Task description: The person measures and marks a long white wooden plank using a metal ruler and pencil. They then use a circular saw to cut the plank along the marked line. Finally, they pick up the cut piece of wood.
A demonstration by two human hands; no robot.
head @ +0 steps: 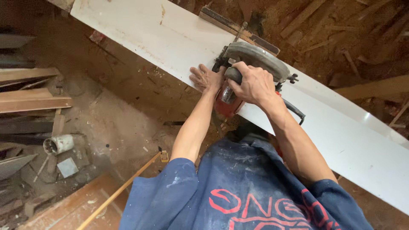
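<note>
head camera looks down on a long white board (170, 40) running diagonally from upper left to lower right above a dusty, sawdust-strewn floor (115, 115). a circular saw (251, 64) with a grey blade guard and a red motor body sits on the board near its middle, just beside the board's near edge. the right hand (253, 85) wraps its fingers tight around the saw's handle, while the left hand (206, 79) lies flat on the board with fingers spread, touching the saw's left side. a black cord (294, 110) trails off the saw to the right. well apart on the left, stacked wooden planks (32, 100) lie beside a short white pipe piece (59, 144), and a thin wooden stick (121, 189) slants across the lower floor
</note>
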